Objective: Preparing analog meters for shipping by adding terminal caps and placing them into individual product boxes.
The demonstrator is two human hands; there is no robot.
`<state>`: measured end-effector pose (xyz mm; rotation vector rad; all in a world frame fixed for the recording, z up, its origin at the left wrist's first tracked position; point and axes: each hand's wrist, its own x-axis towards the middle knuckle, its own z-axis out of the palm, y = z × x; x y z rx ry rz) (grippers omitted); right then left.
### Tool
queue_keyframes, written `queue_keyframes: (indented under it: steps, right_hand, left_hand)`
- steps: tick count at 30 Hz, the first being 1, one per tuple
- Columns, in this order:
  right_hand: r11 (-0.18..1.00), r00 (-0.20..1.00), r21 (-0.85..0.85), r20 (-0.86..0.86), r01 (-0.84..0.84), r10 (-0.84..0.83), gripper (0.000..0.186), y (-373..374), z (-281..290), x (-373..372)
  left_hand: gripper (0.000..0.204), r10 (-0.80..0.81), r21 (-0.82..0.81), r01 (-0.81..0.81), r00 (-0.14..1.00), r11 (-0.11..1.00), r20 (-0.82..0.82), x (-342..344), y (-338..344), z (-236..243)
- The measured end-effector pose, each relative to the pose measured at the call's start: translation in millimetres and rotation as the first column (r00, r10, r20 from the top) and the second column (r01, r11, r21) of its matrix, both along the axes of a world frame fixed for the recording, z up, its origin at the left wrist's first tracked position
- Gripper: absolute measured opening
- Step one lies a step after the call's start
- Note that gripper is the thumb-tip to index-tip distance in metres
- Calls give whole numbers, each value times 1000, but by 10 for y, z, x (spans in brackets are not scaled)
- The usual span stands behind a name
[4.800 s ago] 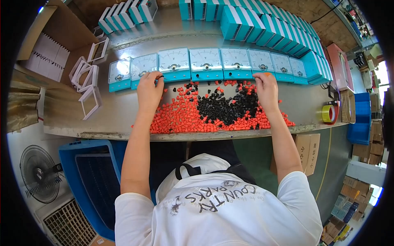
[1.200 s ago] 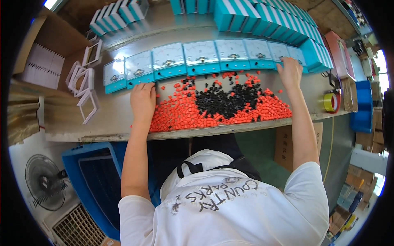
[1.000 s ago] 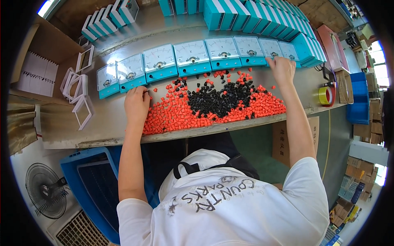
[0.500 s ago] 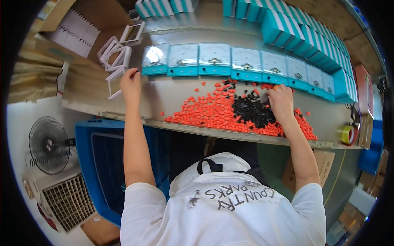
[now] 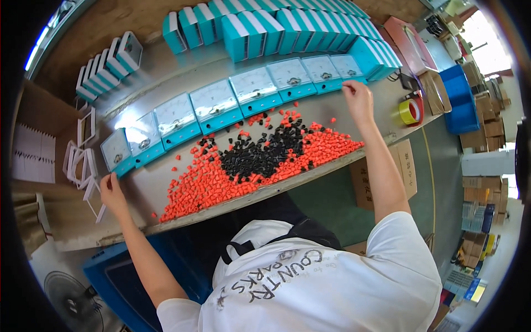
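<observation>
A row of teal panel meters (image 5: 217,105) with clear faces stands along the bench, dark round spots on their teal fronts. Before it spreads a pile of small red plastic caps (image 5: 204,191), with black caps (image 5: 260,155) heaped in its middle. At the row's left end, my left hand (image 5: 114,195) is closed, fingertips pinched just below the end meter (image 5: 116,150). My right hand (image 5: 359,102) is raised by the front of the right-end meter (image 5: 347,66), thumb and fingers pinched together. Whatever either hand holds is too small to make out.
More teal-and-white meters (image 5: 298,30) stand packed behind the row. White frames (image 5: 83,166) lie at left beside a cardboard box (image 5: 36,146). Yellow tape (image 5: 408,112) is at the right end. The bench's front edge (image 5: 265,193) runs near my body.
The view has turned, so the bench appears tilted. My right hand has left the cap pile and moved to the right-end meter. My left hand remains near the row's left end.
</observation>
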<state>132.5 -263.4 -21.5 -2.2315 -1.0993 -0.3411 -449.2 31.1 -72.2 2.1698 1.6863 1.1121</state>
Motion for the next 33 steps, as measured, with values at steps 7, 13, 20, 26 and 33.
queue_keyframes:
  steps: [7,13,20,26,33]
  right_hand:
    - [972,980,-132,-26,194,-199,11,-123,-54,607]
    - [950,983,-282,161,133,-90,10,-15,-140,666]
    - [885,970,-428,225,185,-94,16,4,-126,587]
    - [948,897,-298,441,111,33,27,-79,-222,833]
    - [773,940,-578,334,262,-69,17,81,-33,721]
  left_hand:
    - [21,4,-42,-5,1000,999,-24,33,14,30]
    - [24,83,-38,-88,989,995,-120,111,-34,117]
    - [22,104,3,-106,977,994,-185,96,-41,126]
    - [19,30,99,-5,965,995,-259,324,-165,256]
    - [17,74,129,-56,988,990,-135,359,-165,243]
